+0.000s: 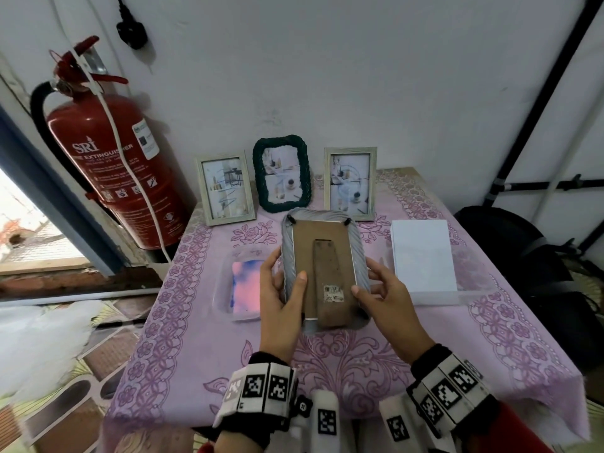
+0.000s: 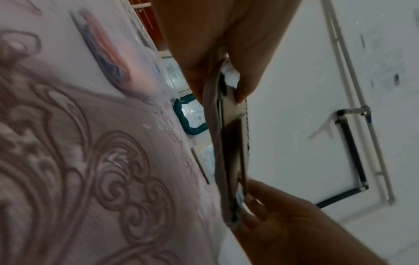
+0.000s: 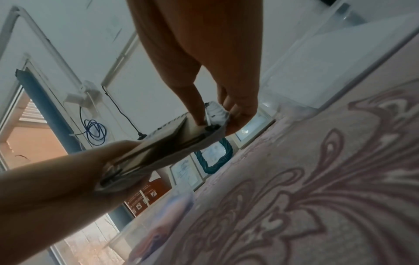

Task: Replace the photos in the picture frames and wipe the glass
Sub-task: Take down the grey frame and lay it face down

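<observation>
From the head view, the left hand (image 1: 281, 308) and the right hand (image 1: 389, 305) grip a silver-grey picture frame with a twisted rope-pattern rim (image 1: 322, 273) by its two long sides, thumbs laid on the brown cardboard back, which faces up with its brown easel stand (image 1: 330, 282) flat against it. The frame is held above the desk with the pink floral tablecloth (image 1: 196, 338), tilted toward the person. To its left lies a clear plastic tray (image 1: 222, 289) holding a pink-and-blue photo (image 1: 245, 286); to its right a second clear tray (image 1: 474, 289) holds a stack of white sheets (image 1: 423, 256). Against the wall stand a pale wooden frame (image 1: 225, 187), a dark green rope-rimmed frame (image 1: 281, 174) and another pale wooden frame (image 1: 350, 183). A red fire extinguisher (image 1: 114, 165) hangs left of the desk.

In the left wrist view the silver-grey frame (image 2: 229, 143) shows edge-on, pinched between the left hand's fingers (image 2: 244, 86) above and the right hand (image 2: 283, 224) below, clear of the cloth.

In the right wrist view the same frame (image 3: 167, 148) is clasped by the right hand's fingers (image 3: 240, 111) at one end and the left hand (image 3: 68, 175) at the other.
</observation>
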Available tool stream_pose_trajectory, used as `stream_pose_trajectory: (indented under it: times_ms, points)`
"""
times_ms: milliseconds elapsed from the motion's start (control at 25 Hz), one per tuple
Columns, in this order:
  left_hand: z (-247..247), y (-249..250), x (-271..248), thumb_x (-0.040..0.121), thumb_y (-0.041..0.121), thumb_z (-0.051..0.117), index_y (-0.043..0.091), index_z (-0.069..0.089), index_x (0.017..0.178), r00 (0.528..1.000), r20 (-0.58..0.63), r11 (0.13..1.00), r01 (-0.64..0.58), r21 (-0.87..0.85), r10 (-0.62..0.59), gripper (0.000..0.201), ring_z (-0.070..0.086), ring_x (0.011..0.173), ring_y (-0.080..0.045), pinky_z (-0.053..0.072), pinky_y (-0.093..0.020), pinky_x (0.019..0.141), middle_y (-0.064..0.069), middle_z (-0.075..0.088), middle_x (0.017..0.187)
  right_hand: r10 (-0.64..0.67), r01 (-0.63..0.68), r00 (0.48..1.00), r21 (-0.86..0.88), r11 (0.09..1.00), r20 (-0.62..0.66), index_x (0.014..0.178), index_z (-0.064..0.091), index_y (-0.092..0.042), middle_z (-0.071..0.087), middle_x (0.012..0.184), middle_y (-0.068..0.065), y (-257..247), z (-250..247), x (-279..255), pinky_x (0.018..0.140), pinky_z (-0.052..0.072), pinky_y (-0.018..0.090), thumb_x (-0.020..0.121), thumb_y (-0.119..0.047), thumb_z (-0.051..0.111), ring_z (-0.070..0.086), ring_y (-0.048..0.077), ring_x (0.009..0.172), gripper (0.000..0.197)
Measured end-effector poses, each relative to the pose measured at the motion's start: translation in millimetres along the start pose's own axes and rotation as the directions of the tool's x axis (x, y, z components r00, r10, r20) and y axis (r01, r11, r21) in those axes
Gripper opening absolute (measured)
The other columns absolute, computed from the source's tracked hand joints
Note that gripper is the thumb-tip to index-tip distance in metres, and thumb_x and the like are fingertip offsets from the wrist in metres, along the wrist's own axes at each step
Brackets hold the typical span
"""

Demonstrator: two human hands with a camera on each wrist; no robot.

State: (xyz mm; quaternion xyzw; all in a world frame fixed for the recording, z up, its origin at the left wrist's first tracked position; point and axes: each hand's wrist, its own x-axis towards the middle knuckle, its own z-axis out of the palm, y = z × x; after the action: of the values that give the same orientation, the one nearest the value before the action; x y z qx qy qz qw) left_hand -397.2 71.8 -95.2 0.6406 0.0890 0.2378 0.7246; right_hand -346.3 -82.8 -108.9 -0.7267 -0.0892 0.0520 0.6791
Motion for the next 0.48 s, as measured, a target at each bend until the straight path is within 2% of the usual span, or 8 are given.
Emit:
stream_pose_trajectory:
  times_ms: [80, 160, 280, 360, 400, 480]
  points:
    - [-6.8, -8.7, 3.0, 0.088, 0.014, 0.061, 0.028, 0.045, 0.133, 1.000, -0.002, 0.965, -0.014, 0.261, 0.015, 0.049, 0.058, 0.109, -0.022, 0.051, -0.039, 0.093, -0.009, 0.058, 0.117, -0.009, 0.008, 1.000, -0.072, 0.997, -0.008, 0.138, 0.041, -0.015, 0.056, 0.113, 0.000, 5.6, -4.9, -0.6, 0.067, 0.054, 0.018, 0.087, -0.005, 0.061, 0.057, 0.011, 0.086, 0.056]
    - [-12.7, -15.3, 5.9, 0.085, 0.018, 0.066, 0.019, 0.042, 0.138, 1.000, 0.000, 0.887, -0.015, 0.462, 0.017, 0.058, 0.053, 0.105, -0.018, 0.046, -0.025, 0.092, -0.008, 0.052, 0.114, -0.029, 0.029, 1.000, -0.164, 0.986, 0.001, 0.140, 0.039, -0.016, 0.056, 0.109, -0.004, 10.2, -9.7, -0.4, 0.067, 0.052, 0.014, 0.086, -0.005, 0.062, 0.057, 0.008, 0.085, 0.060]
    - [-15.8, -18.9, 5.0, 0.081, 0.017, 0.070, 0.015, 0.042, 0.139, 0.999, 0.026, 0.830, -0.040, 0.557, 0.031, 0.064, 0.053, 0.097, -0.017, 0.044, -0.017, 0.084, -0.008, 0.049, 0.109, -0.039, 0.042, 0.999, -0.285, 0.958, 0.016, 0.143, 0.033, -0.016, 0.057, 0.108, -0.002, 15.6, -12.7, -1.1, 0.064, 0.047, 0.003, 0.084, -0.001, 0.062, 0.057, 0.002, 0.082, 0.068]
    - [-16.5, -22.0, 3.0, 0.079, 0.013, 0.072, 0.011, 0.045, 0.135, 0.997, 0.062, 0.809, -0.072, 0.584, 0.043, 0.063, 0.054, 0.098, -0.016, 0.042, -0.012, 0.081, -0.008, 0.053, 0.111, -0.054, 0.058, 0.998, -0.344, 0.937, 0.022, 0.143, 0.032, -0.015, 0.056, 0.108, -0.005, 17.9, -14.2, -2.3, 0.064, 0.046, 0.000, 0.083, 0.001, 0.063, 0.057, -0.002, 0.080, 0.070]
    - [-16.6, -23.6, 1.8, 0.078, 0.011, 0.072, 0.009, 0.046, 0.134, 0.997, 0.076, 0.799, -0.068, 0.598, 0.028, 0.062, 0.054, 0.099, -0.015, 0.041, -0.011, 0.081, -0.009, 0.055, 0.113, -0.064, 0.070, 0.998, -0.373, 0.925, 0.028, 0.143, 0.032, -0.014, 0.055, 0.108, -0.005, 18.3, -15.3, -2.5, 0.066, 0.046, 0.000, 0.083, 0.002, 0.063, 0.057, -0.002, 0.080, 0.070]
    - [-17.9, -27.3, -0.7, 0.078, 0.009, 0.072, 0.006, 0.046, 0.134, 0.996, 0.083, 0.778, -0.028, 0.627, -0.031, 0.062, 0.054, 0.103, -0.016, 0.043, -0.014, 0.084, -0.011, 0.057, 0.119, -0.073, 0.090, 0.996, -0.444, 0.891, 0.055, 0.143, 0.033, -0.012, 0.056, 0.109, -0.003, 19.3, -17.2, -2.1, 0.073, 0.047, 0.008, 0.083, 0.000, 0.063, 0.057, 0.006, 0.086, 0.068]
